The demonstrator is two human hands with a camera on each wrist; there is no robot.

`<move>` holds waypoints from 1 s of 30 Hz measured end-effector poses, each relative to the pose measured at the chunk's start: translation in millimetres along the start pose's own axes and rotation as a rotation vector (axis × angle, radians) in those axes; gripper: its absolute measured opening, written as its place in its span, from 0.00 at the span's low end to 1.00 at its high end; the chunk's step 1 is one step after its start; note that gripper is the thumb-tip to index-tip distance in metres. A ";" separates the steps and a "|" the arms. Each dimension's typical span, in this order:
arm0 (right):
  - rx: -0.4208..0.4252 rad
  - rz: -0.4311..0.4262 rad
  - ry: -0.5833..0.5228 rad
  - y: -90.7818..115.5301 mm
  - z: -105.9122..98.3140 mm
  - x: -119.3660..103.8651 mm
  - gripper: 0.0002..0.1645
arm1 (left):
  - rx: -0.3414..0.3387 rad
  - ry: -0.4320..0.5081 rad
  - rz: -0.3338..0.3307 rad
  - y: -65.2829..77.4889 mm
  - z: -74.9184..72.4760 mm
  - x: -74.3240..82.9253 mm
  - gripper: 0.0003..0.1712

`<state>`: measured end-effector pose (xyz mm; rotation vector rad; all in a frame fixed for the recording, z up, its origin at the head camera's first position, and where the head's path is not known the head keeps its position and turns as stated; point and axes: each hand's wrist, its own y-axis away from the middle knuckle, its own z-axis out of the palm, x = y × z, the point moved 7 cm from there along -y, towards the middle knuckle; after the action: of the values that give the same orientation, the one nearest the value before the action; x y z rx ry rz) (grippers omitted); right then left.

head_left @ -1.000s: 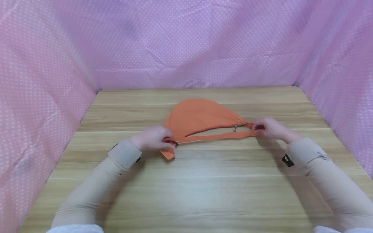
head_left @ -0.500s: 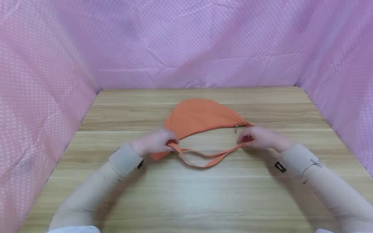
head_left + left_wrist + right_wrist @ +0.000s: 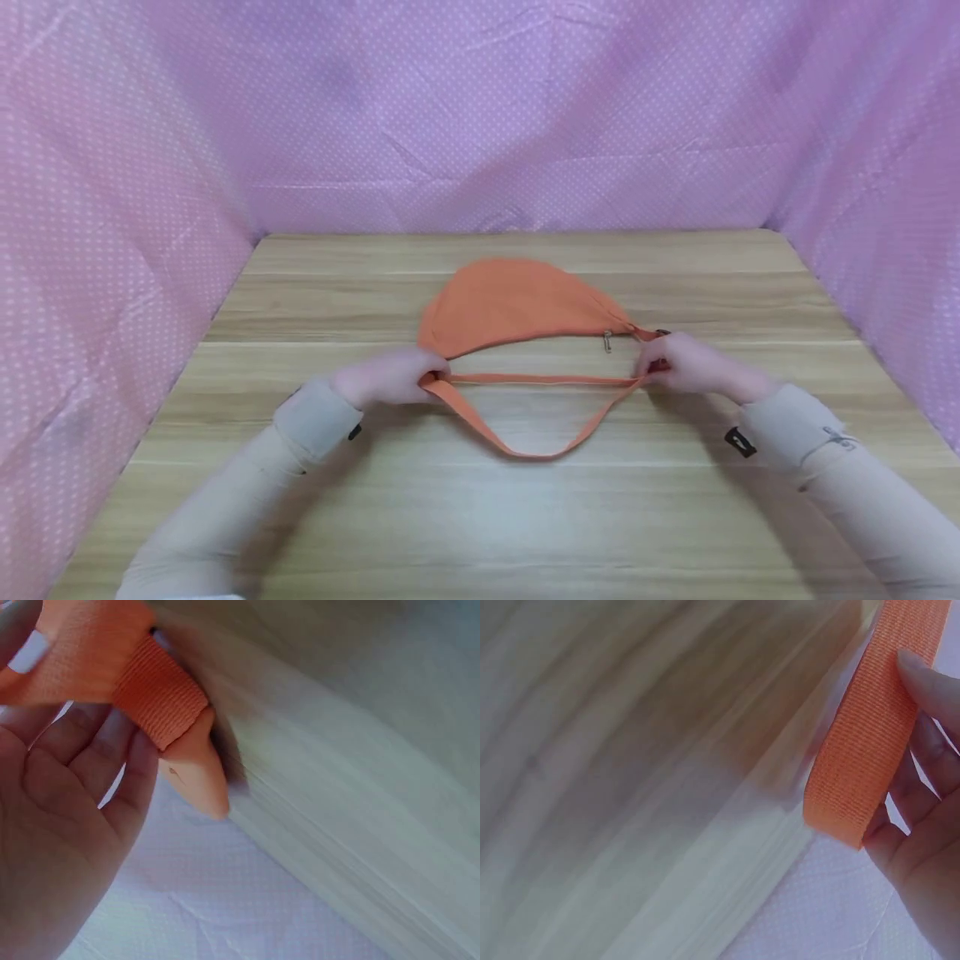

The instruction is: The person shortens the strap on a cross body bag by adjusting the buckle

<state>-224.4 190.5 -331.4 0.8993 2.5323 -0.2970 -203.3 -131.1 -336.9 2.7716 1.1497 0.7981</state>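
Observation:
An orange half-moon bag [image 3: 517, 304] lies on the table, its curved side away from me and its zipper pull [image 3: 607, 341] at the near right edge. Its orange strap [image 3: 540, 456] runs between both hands, one length taut and another sagging toward me. By the bag's left end, my left hand [image 3: 393, 375] pinches the strap; the left wrist view shows the webbing [image 3: 163, 694] over its fingers. At the right end my right hand [image 3: 686, 364] holds the strap, and in the right wrist view the thumb lies on the webbing [image 3: 870, 727]. A dark buckle [image 3: 662, 332] shows beside that hand.
The wood-grain table [image 3: 480, 525] spreads around the bag on all sides. Pink dotted cloth [image 3: 480, 108] hangs behind it and along both sides. Each wrist wears a pale band [image 3: 318, 418] with a small black piece.
The strap went from one taut line to a taut length plus a loop sagging toward me. My right hand came in left, then back out right. The loose orange end near my left hand is gone from sight.

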 end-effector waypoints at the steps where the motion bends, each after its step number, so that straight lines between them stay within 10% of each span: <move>1: 0.021 -0.015 0.007 1.7 -1.7 0.2 0.13 | 0.007 -0.004 -0.006 0.3 -0.9 -2.7 0.07; 6: 0.162 -0.054 0.056 11.7 -12.8 2.5 0.15 | 0.009 0.078 -0.097 1.8 -2.1 -19.5 0.09; 11: 0.222 0.088 0.089 21.5 -24.4 15.6 0.16 | 0.009 0.203 -0.203 0.7 -4.6 -34.5 0.07; 30: 0.234 0.192 0.229 37.1 -42.1 45.3 0.13 | 0.070 0.189 -0.098 -6.1 -18.2 -47.3 0.06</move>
<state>-245.8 258.0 -317.4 1.3258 2.6267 -0.4592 -243.9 -161.3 -343.5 2.7170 1.3572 1.0468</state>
